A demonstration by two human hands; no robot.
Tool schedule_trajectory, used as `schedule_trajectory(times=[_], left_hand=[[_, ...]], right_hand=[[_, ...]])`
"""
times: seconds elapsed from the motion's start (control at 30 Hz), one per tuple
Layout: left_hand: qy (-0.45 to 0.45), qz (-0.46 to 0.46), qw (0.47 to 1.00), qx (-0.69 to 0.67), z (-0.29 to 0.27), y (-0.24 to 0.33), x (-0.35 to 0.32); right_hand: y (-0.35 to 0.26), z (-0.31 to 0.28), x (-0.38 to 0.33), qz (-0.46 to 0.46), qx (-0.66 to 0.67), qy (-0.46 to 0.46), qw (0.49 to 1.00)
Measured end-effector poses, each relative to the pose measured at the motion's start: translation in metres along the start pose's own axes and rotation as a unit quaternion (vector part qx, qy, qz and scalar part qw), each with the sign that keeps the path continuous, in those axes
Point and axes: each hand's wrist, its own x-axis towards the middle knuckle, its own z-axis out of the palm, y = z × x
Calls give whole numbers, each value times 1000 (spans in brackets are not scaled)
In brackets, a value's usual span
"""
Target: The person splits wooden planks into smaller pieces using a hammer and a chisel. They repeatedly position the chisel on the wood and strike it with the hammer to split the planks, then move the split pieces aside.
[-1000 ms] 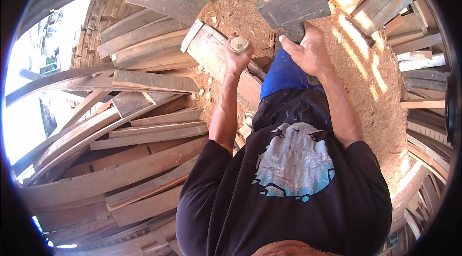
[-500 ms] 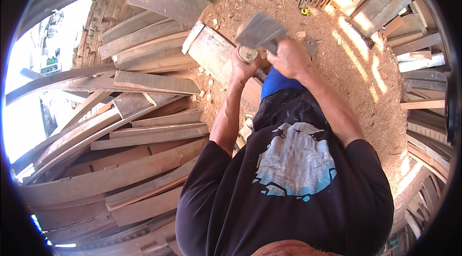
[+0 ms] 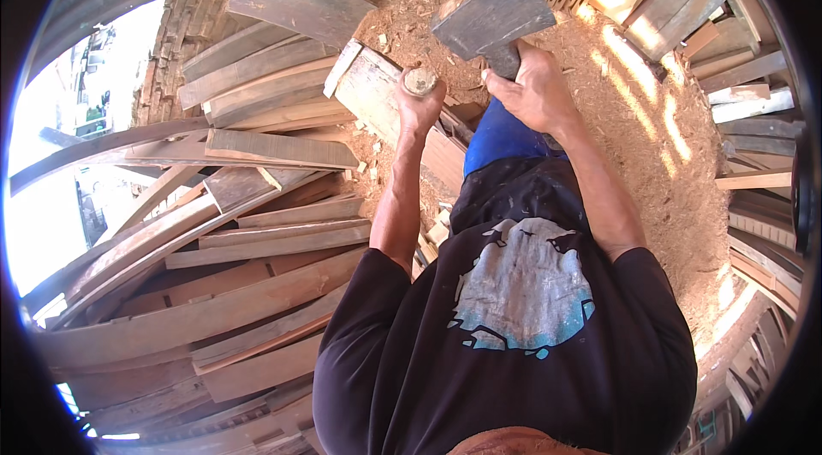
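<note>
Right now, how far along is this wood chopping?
Done: shaped planks lie stacked on the left, and chips and sawdust cover the ground. In hand: the left hand steadies a board by its top end while the right hand holds a broad hatchet raised above it. Left: this board, plus rough pieces beyond.

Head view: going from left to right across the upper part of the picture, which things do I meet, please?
Pile of curved wooden planks → pale board → left hand gripping a round peg → right hand raising a broad axe → sawdust ground.
</note>
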Motion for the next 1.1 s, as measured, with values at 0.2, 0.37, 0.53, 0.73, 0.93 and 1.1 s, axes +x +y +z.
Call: schedule_trajectory(times=[0.2,0.37,0.53,0.73,0.93,1.1], left_hand=[[-36,11,999,12,3,7,-4],[-26,41,999,5,12,1,-12],[-3,32,999,13,10,0,-21],[-15,24,999,-40,7,-3,-13],[-48,15,999,22,8,-4,-6],[-39,24,999,14,10,-10,-2]], right_hand=[[1,-4,3,-12,45,42,998],[-3,1,2,-17,23,28,999],[-5,7,1,-24,20,6,1000],[-4,7,5,-27,34,6,999],[-5,7,7,-20,43,13,999],[-3,12,10,-3,-6,8,1000]])
